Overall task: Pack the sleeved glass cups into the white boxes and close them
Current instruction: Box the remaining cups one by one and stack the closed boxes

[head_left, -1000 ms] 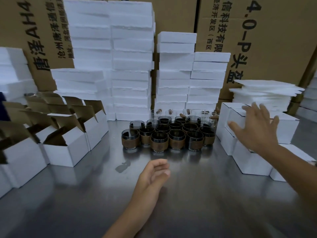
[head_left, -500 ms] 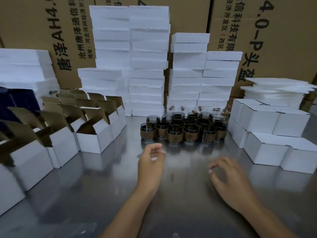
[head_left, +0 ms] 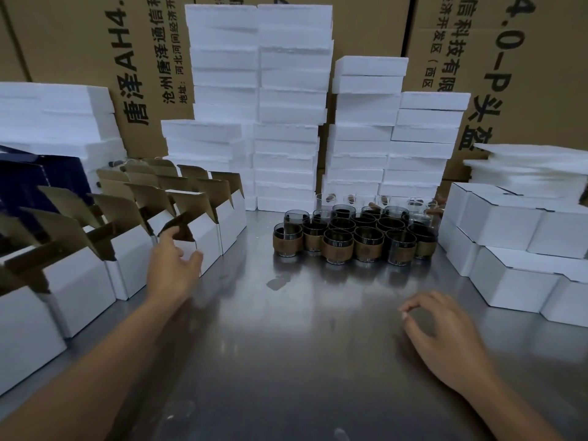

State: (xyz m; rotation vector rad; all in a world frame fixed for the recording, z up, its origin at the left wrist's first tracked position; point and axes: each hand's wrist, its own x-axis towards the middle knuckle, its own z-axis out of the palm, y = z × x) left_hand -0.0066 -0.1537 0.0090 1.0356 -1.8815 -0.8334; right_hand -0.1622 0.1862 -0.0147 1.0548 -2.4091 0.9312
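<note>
Our left fingers (head_left: 171, 234) were spread loosely and held nothing. They reached toward the front of the nearest open white box (head_left: 208, 241), just beside its brown flap, though we could not tell whether they touched it. The left hand (head_left: 173, 270) hung low over the table (head_left: 286, 361). Our right fingers (head_left: 412, 308) were loosely curled, thumb and forefinger close together with nothing between them. The right hand (head_left: 445, 340) lay low over the bare steel, well apart from any box or cup.

The sleeved glass cups (head_left: 346, 240) stood upright in a tight cluster at the middle of the table, between the two groups of boxes. Each wore its brown sleeve, and none was in hand or in a box that we could see. A few plain glasses stood behind them.

To the left, the open boxes (head_left: 82, 281) waited in rows with their flaps up, and what showed of their insides looked empty. To the right, the closed boxes (head_left: 506, 224) sat stacked two high. We judged these to be finished, a fair share of the job done.

We judged the step in hand to be fetching an empty box. Every cup in the cluster had yet to be boxed and shut. White foam blocks (head_left: 286, 122) were piled behind, against the brown cartons (head_left: 525, 58).
</note>
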